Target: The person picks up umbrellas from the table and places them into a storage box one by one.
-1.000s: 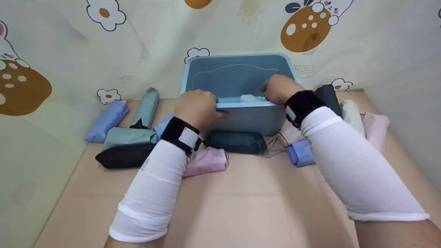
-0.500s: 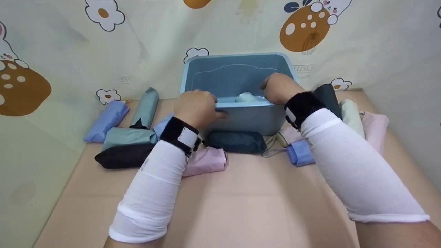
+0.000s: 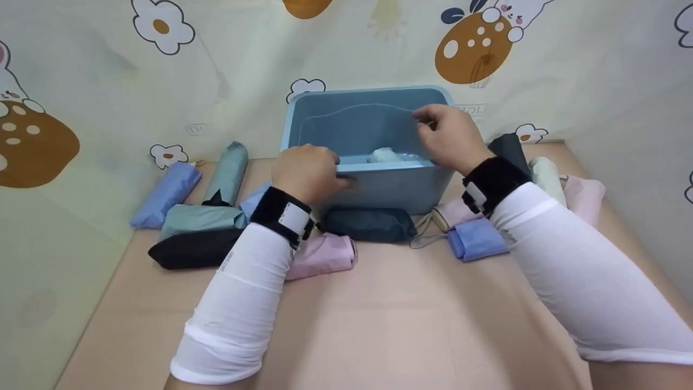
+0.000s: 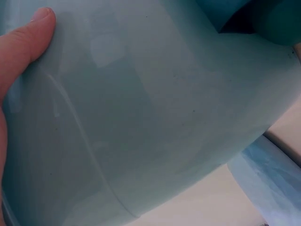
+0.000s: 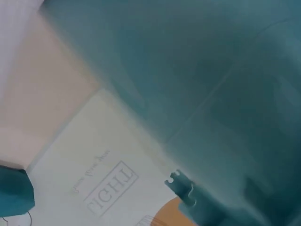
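A blue plastic bin (image 3: 387,187) stands at the back of the table, and a pale mint cloth-like bundle (image 3: 384,155) lies inside. My left hand (image 3: 306,172) grips the bin's front left rim; in the left wrist view the thumb (image 4: 28,44) lies against the wall. My right hand (image 3: 453,138) is over the bin's right side, fingers loosely bent and pointing left, with nothing seen in them. The right wrist view shows the bin's wall (image 5: 188,70) but none of the hand. Just in front of the bin lies a dark teal folded umbrella (image 3: 371,225).
More folded umbrellas lie on both sides: blue (image 3: 167,195), green (image 3: 227,173) and black (image 3: 195,249) at left, light blue (image 3: 476,238), pale green (image 3: 547,179) and pink (image 3: 584,197) at right. A patterned cloth wall (image 3: 243,70) rises right behind the bin.
My right hand has come up off the bin's right front corner and turned, its fingers loosening. The mint bundle shows a little higher over the rim. The left hand stays on the rim.
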### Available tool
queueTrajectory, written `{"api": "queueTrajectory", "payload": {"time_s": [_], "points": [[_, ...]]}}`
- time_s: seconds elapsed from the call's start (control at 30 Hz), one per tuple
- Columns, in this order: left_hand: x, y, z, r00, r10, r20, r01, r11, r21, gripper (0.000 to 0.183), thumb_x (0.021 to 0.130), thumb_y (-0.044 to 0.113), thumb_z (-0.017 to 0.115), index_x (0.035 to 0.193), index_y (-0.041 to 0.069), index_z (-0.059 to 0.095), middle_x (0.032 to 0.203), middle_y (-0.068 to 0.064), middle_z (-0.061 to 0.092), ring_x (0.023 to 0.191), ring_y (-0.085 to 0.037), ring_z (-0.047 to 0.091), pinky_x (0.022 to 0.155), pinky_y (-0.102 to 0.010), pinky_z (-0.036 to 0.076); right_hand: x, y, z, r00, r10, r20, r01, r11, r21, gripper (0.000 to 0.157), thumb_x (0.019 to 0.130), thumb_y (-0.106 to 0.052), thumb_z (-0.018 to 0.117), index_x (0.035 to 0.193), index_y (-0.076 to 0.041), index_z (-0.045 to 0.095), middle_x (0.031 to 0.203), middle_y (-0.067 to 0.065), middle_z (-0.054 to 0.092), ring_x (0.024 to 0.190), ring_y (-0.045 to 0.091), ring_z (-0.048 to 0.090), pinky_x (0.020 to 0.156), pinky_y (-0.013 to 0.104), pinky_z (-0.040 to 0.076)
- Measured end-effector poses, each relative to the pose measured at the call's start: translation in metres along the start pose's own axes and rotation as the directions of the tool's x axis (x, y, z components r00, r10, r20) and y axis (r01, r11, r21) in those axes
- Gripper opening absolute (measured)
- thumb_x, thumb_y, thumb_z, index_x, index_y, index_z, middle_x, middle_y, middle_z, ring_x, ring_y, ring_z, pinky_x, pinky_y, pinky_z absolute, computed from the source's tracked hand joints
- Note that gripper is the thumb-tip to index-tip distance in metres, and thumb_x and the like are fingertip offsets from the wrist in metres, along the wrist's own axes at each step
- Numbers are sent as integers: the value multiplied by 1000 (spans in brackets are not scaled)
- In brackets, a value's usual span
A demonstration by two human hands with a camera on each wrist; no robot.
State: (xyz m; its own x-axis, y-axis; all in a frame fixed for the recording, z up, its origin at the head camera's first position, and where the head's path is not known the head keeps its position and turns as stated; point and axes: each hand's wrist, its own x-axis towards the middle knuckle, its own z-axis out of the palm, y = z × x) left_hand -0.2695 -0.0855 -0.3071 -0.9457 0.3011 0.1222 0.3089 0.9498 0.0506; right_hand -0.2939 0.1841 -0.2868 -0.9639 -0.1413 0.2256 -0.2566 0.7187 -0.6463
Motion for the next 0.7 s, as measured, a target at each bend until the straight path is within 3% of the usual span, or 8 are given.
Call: {"api": "queueTrajectory", "payload": {"time_s": [0.23, 0.4, 0.6, 0.7], "points": [[0, 0, 1, 1000, -11, 3, 11, 1000, -7, 52, 87, 66, 74, 104, 18, 81, 98, -5, 78, 85, -29, 71, 75, -49, 58, -26, 20, -33, 984, 37, -171, -22, 996, 90, 36, 107, -21, 52, 137, -6, 67, 129, 13, 70, 111, 21, 63, 95, 31, 51], [-1, 0, 1, 1000, -10, -2, 10, 1000, -12, 52, 87, 67, 74, 100, 17, 80, 92, -4, 77, 80, -27, 68, 72, -47, 57, -45, 43, -65, 962, 83, -259, -77, 996, 34, 42, 107, -26, 50, 141, -6, 64, 142, 15, 64, 121, 29, 60, 102, 38, 48], [0, -1, 1, 1000, -13, -1, 13, 1000, -11, 53, 86, 68, 74, 100, 17, 80, 91, -4, 77, 80, -27, 68, 71, -48, 57, -68, 74, -87, 954, 105, -281, -121, 992, -40, 46, 105, -27, 52, 143, -2, 62, 145, 22, 58, 122, 35, 56, 96, 30, 42], [0, -1, 0, 1000, -18, 9, 18, 1000, -3, 54, 86, 69, 74, 101, 18, 80, 93, -4, 77, 81, -28, 69, 71, -48, 57, -78, 86, -92, 960, 111, -258, -133, 988, -72, 48, 104, -25, 51, 144, 0, 59, 145, 26, 56, 122, 39, 56, 94, 37, 41]]}}
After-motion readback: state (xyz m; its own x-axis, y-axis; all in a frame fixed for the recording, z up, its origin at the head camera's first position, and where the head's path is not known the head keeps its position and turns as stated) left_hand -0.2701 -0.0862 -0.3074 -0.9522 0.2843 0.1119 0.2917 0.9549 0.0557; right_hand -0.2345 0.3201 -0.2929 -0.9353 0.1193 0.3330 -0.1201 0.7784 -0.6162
